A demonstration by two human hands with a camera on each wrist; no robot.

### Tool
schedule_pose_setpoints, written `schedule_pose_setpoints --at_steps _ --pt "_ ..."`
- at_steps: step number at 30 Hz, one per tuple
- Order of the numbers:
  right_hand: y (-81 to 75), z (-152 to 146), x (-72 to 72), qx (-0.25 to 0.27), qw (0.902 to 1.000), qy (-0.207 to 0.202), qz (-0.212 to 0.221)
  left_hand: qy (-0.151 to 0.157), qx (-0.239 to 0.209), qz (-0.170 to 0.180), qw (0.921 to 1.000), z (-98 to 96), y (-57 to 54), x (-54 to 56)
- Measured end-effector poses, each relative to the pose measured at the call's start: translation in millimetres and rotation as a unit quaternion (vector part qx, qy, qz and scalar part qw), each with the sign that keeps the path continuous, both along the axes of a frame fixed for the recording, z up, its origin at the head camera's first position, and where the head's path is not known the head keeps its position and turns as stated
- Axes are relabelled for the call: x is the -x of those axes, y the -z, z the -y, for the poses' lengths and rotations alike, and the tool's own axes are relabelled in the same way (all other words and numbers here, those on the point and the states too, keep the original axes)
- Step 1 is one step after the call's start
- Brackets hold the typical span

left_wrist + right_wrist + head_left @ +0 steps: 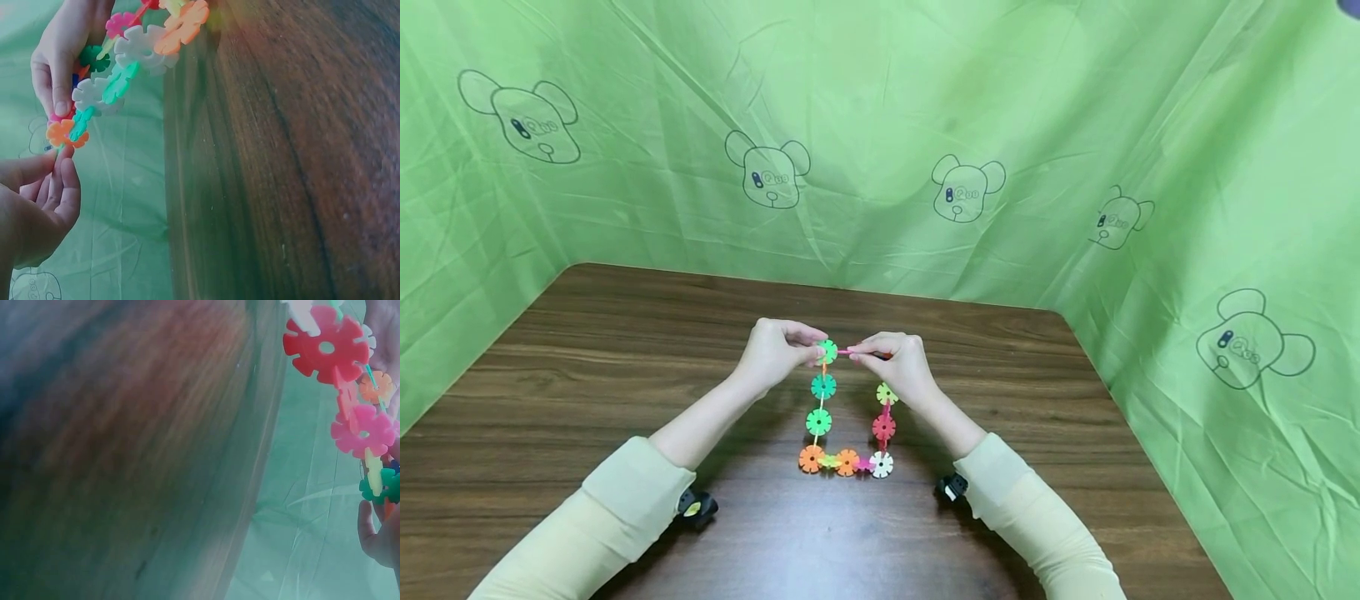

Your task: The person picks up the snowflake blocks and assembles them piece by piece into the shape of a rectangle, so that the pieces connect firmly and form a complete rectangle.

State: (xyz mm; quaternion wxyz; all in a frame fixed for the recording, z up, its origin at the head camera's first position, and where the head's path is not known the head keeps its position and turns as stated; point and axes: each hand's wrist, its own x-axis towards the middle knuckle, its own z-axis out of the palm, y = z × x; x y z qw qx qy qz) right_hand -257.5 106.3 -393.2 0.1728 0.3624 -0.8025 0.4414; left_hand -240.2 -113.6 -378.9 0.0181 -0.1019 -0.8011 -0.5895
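In the head view my left hand [772,354] pinches a green snowflake building disc [827,352] at the top left of a linked chain. My right hand [904,367] holds a pink disc [843,352], seen edge-on, against that green disc; whether they interlock I cannot tell. Down the left side run an orange disc [67,133], a teal disc [823,387] and others. Orange discs [847,462] and a white disc [882,464] form the near side. A red disc [883,427] and a yellow-green disc [886,392] lead up towards my right hand, which partly hides the chain there.
Under the chain is a brown wood-grain table [737,542]. Green cloth [865,100] with printed bear heads surrounds its back and sides. Black wrist devices [697,507] sit at both sleeve cuffs.
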Motion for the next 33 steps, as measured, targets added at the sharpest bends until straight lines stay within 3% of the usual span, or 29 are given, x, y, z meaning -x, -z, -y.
schedule_pose_setpoints --at_steps 14,22,28,33 --pt "0.9 0 0.9 0.001 0.9992 -0.008 -0.039 0.009 -0.014 0.051 0.9986 2.5 -5.0 0.5" --pt "3.6 -2 -2.4 -0.012 0.9996 0.007 0.026 0.022 -0.011 0.041 0.9989 0.4 -3.7 0.1" --pt "-8.2 4 -8.8 -0.012 0.9999 0.005 0.01 0.021 -0.015 0.025 0.9994 0.4 -3.2 0.7" --pt "-1.5 0 -0.2 -0.022 0.9996 0.017 0.0 0.013 -0.02 0.03 0.9993 6.1 -1.8 2.0"
